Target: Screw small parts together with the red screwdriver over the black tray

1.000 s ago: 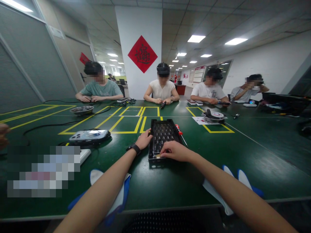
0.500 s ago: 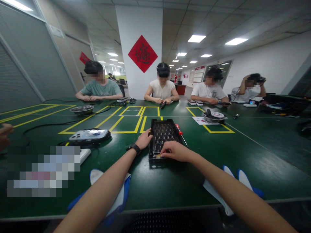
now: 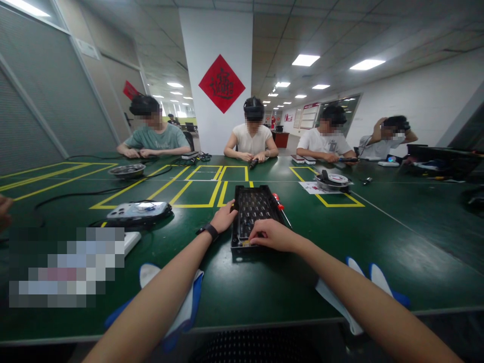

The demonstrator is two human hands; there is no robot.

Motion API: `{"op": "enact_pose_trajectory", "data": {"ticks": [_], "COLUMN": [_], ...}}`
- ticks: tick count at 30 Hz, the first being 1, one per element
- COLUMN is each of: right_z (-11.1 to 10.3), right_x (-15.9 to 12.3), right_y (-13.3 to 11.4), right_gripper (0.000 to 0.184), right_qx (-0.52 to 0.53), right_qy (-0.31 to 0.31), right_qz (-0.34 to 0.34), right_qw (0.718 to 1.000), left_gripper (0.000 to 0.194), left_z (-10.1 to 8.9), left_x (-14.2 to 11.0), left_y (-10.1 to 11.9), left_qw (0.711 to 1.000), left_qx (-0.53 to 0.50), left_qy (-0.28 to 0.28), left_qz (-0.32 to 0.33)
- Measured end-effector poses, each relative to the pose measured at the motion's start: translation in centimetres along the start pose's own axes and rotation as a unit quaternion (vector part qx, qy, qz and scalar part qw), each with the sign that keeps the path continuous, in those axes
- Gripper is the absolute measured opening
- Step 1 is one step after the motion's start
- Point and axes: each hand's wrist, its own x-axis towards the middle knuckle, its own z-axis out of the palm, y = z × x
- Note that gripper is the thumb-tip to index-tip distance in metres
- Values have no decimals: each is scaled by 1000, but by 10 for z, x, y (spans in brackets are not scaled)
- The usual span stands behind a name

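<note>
On the green tabletop (image 3: 264, 295), squarely ahead of the wearer: black tray-like case (image 3: 241, 251), top uncovered, long side running away from the body. Inside, slanted rows of small metallic pieces (image 3: 254, 209), too small to identify.

Left hand (image 3: 224, 218): laid along the case's left wall, fingertips at the rim. Probably a brace against sliding; cannot tell whether it clasps the wall or merely rests. Dark wristband (image 3: 209, 231) on that arm.

Right hand (image 3: 269, 235): fingers curled, thumb and forefinger drawn together at a tan piece (image 3: 246, 243) in the case's near end. Cannot tell whether the piece is pinched or only touched. The low, close posture suggests fine work, with the left hand as anchor.

Red-handled screwdriver (image 3: 279, 203) just beside the case's right wall, handle toward the far end; presumably kept within reach of the right hand. Blue-and-white gloves, one under each forearm: left glove (image 3: 195, 294), right glove (image 3: 378, 279). Bare fingers likely suit parts this small.

Yellow tape (image 3: 194, 205) outlines rectangles beyond, perhaps to mark work places.

Writing: red diamond sheet (image 3: 222, 84) on the pillar (image 3: 191, 60), dark brush-style characters, not legible with confidence. Printed paper (image 3: 307, 188) under a round object (image 3: 335, 180): unreadable. Chest print on a co-worker's white shirt (image 3: 321, 145): too small. No brand legible on case or screwdriver.
</note>
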Motion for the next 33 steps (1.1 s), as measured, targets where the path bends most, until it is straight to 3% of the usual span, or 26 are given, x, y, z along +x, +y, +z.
{"op": "enact_pose_trajectory", "data": {"ticks": [10,16,26,33], "right_z": [1,-1,1,-1], "right_x": [0,1,1,0], "right_y": [2,0,2,0], "right_gripper": [23,26,25,23], "right_qx": [4,18,7,5], "right_qy": [11,-27,-33,-3], "right_qz": [23,24,14,12], "right_qw": [1000,999,999,1000], "left_gripper": [52,53,53,53], "left_z": [-4,-3,-2,-2], "left_x": [-2,-3,-2,-2], "left_y": [5,4,3,3], "left_qw": [1000,1000,1000,1000], "left_qx": [2,-2,-2,-3], "left_qy": [-3,-2,-4,-2], "left_qz": [-9,-15,-14,-16]}}
